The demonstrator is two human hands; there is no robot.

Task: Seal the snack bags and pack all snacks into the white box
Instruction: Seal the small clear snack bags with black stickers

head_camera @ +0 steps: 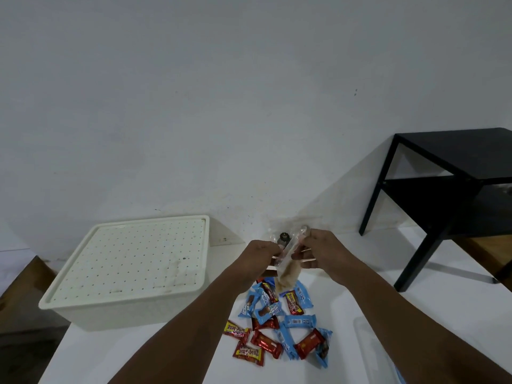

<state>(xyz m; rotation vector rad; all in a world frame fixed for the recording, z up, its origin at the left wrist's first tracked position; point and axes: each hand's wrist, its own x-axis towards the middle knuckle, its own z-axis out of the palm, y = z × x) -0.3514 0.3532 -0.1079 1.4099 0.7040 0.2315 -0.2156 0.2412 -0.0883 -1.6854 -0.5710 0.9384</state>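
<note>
Small red and blue foil-wrapped snacks point(279, 322) lie scattered on the white tabletop point(171, 353), nearest the viewer. Above them, the left hand point(259, 259) and right hand point(318, 252) each pinch the top of a clear plastic snack bag point(288, 268), held aloft. Left, the square white perforated-lid box point(130, 270) sits closed. A black metal side table point(454, 195) stands far right.

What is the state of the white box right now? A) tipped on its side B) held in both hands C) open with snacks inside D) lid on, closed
D: the perforated lid sits flat on the white box, which rests on the table left of the wrapped snacks, while the left hand and right hand hold a clear snack bag.
</note>
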